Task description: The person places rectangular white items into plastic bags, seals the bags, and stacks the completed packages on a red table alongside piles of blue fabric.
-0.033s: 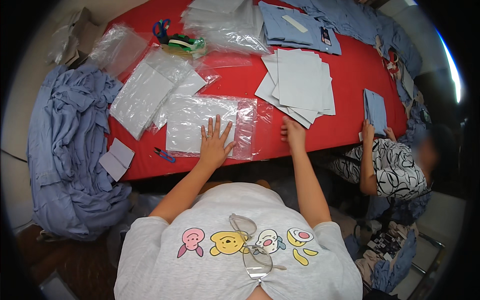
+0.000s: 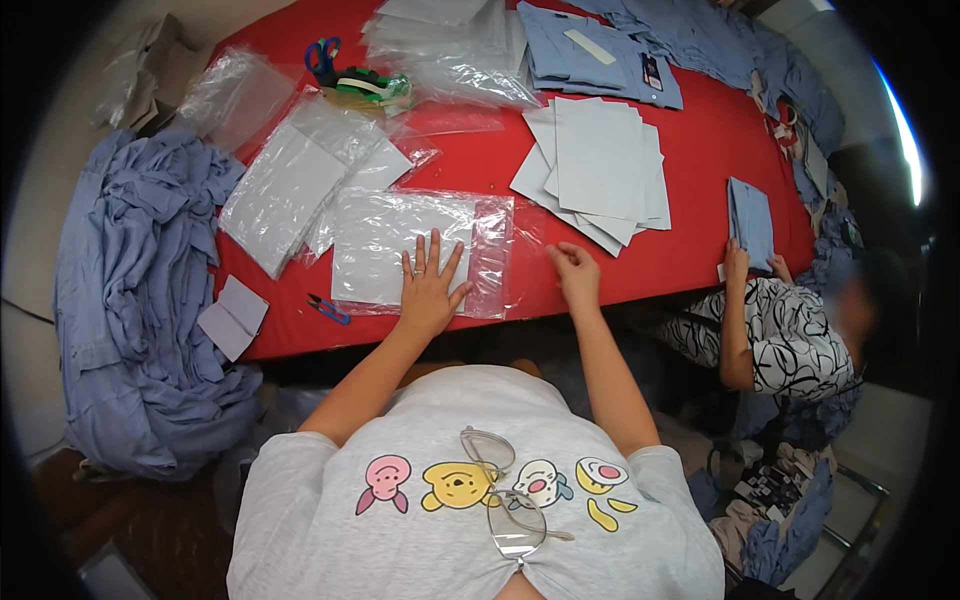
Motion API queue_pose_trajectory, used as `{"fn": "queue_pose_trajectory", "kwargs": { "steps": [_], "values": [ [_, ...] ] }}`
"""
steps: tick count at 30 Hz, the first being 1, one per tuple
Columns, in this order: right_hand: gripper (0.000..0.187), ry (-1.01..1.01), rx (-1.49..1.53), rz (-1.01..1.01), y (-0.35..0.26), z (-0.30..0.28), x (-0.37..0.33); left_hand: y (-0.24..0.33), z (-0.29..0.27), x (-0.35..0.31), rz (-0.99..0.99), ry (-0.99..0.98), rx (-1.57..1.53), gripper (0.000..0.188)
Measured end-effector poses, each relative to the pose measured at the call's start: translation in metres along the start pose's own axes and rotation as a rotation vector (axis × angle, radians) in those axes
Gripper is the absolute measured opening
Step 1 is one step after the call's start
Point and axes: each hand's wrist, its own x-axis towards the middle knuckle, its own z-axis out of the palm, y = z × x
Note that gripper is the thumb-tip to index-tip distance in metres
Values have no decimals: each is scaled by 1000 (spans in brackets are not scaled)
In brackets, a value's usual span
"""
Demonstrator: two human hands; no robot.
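Note:
My left hand (image 2: 431,290) lies flat, fingers spread, on a clear plastic bag (image 2: 490,262) with a white sheet of card (image 2: 370,250) inside. A ring shows on one of its fingers. To the right of the bag, my right hand (image 2: 576,275) hovers low over the table with its fingers curled and the tips drawn together. Those tips are at the faint edge of the bag's clear film; whether they pinch it I cannot make out. Beyond my right hand rests a loose pile of white cards (image 2: 600,165). Bagged white cards (image 2: 285,195) lie to the left.
On the red table (image 2: 690,180) are small blue-handled snips (image 2: 329,309), scissors (image 2: 322,60), a green tape dispenser (image 2: 375,87), plastic bags (image 2: 450,70) and folded blue shirts (image 2: 580,55). Blue garments (image 2: 150,300) are heaped at left. At right a person (image 2: 790,330) handles a folded shirt (image 2: 750,220).
My right hand has shifted left, away from the card pile and closer to the bag's right edge. My left hand has stayed on the bag.

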Motion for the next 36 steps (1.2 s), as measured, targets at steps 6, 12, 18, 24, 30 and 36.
{"fn": "queue_pose_trajectory", "kwargs": {
  "steps": [6,12,18,24,30,36],
  "values": [
    [41,11,-492,-313,3,29,-38,16,4,-2,-60,1,0,78],
    [32,-91,-170,-381,-21,32,-55,17,0,-2,-91,-35,-46,76],
    [45,-222,-303,-599,-34,59,-88,16,-4,-5,-79,-65,-97,74],
    [44,-142,-192,-425,-28,58,-77,7,-11,-13,-84,-85,-157,79],
    [39,-163,-159,-148,-4,57,-87,-4,-18,-26,-97,-166,-309,85],
    [56,-50,-312,-356,-39,83,-74,-48,-52,-11,-162,-97,-451,86]
  ]
}}
